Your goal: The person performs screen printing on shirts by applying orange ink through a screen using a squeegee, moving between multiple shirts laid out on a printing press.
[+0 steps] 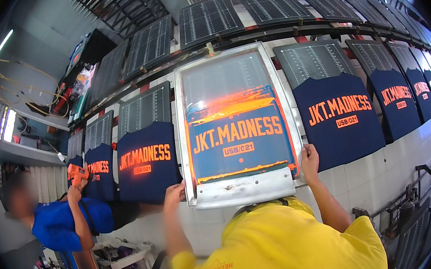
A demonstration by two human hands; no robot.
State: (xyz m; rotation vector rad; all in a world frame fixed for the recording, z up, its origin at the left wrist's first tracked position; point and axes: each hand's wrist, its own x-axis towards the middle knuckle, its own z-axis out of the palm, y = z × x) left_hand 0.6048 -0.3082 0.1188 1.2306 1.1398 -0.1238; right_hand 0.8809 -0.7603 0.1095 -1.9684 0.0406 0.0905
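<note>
A screen-printing frame (183, 137) with a pale metal border lies in front of me. Bright orange ink is smeared across its mesh (227, 98), and orange lettering shows in the mesh area. Across its near end rests a wide silver metal bar (221, 197), which looks like a squeegee; its blade is hidden. My left hand (175, 193) pinches the frame's near left edge. On the opposite side my right hand (310, 162) grips the frame's right edge near the bar, thumb and fingers closed. The board and any cloth beneath the frame are mostly covered.
Navy shirt pieces with orange prints, such as this one (339, 127) on the right and another (145, 162) on the left, lie on dark boards. More bare boards (210, 21) stand behind. At left, a person in blue (61, 224) holds an orange heat gun (77, 173).
</note>
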